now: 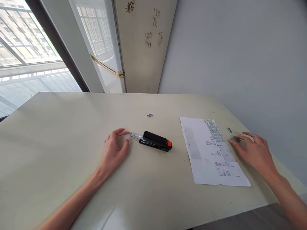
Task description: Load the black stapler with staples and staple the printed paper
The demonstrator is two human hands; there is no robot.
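Stapler point(157, 138) in black lies near the middle of the pale tabletop point(72, 143), whose near edge and left side run partly out of view. Right of it lies a printed white sheet point(203, 171), its lettering too small to read (a faint grey block shows along its left part). The stapler points its orange-marked end to the right, while its metal tray point(136, 135) sticks out to the left; whether staples sit in that tray is hard to make out. Both forearms are cut off by the picture's borders.

The left hand point(114, 148) rests beside the tray, thumb and index finger well apart, the index fingertip at the tray's end; contact cannot be told for sure. The right hand point(255, 151) is beyond the sheet's right edge, thumb and fingertips near each other around a small grey piece point(237, 140), partly hidden; I cannot tell whether they grip it. Smallest are two staple strips: one behind the stapler point(150, 115), another just past the right fingers point(229, 130).
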